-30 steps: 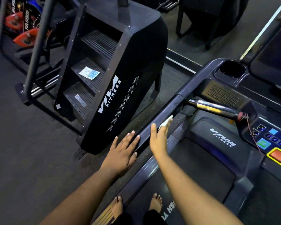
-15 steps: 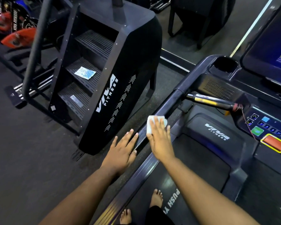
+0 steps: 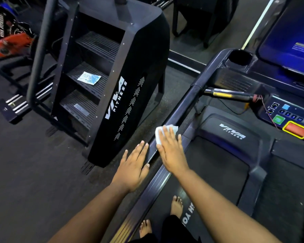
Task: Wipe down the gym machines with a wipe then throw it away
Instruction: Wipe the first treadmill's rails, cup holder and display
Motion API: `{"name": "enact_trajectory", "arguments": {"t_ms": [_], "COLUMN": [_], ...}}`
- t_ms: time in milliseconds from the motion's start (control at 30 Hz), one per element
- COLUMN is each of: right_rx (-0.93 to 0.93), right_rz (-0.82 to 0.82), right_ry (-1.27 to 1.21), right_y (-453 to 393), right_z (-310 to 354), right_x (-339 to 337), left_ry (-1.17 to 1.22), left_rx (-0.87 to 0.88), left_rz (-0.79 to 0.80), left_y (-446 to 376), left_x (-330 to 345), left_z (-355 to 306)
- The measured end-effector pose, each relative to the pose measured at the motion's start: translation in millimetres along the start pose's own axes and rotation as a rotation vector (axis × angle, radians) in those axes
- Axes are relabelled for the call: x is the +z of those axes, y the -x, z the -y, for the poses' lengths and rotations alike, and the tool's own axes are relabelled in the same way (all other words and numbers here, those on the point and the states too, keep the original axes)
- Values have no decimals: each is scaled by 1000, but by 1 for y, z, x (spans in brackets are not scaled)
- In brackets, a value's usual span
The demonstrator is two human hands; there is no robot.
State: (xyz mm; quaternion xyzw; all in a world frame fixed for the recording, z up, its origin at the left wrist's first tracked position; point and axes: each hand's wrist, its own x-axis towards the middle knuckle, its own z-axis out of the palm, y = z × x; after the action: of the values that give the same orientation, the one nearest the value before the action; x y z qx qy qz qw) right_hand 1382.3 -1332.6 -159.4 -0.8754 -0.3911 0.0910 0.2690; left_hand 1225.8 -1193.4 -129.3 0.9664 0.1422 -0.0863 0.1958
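wipe [image 3: 162, 133] under right hand [image 3: 171, 151] | on treadmill handrail [image 3: 186, 104] | left hand [image 3: 132, 165] beside

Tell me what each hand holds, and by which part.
Right hand presses the white wipe flat under straight fingers onto the treadmill's dark side rail. Left hand holds nothing.

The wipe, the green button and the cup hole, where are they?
wipe [image 3: 159, 133], head view, white edge showing past the fingers.
green button [image 3: 278, 119], head view, its middle.
cup hole [image 3: 241, 57], head view, its dark inside.
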Motion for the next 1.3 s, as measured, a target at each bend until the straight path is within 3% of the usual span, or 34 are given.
{"name": "enact_trajectory", "arguments": {"t_ms": [133,333,433,533,633,833,900,1033,1167,1300], "right_rx": [147,32,163,424,616,638,608,764,723,648], "right_rz": [-52,-41,-113,-248,-249,-159,-264,-460,-442,-352], "right_ry": [-121,-383,-579,-872,-1006,-1266,-1233,-1096,-1012,-1090], "right_y": [-13,67,52,15,8,86,84,55,58,68], "right_z": [11,48,51,48,50,121,125,109,95,88], "right_x": [8,54,64,61,69,86,83,51,8,-36], "left_ry": [-3,-2,-23,-35,-33,6,26,-10,29,245], "left_rx": [3,40,55,62,56,77,65,42,59,52], "left_rz": [12,31,40,38,48,37,66,136,132,59], "left_y": [8,22,22,21,21,22,21,20,13,-8], "left_x": [-2,2,0,-1,-1,-3,-4,-18,-28,-36], "left_z": [2,15,15,15,14,16,16,7,-8,-31]}}
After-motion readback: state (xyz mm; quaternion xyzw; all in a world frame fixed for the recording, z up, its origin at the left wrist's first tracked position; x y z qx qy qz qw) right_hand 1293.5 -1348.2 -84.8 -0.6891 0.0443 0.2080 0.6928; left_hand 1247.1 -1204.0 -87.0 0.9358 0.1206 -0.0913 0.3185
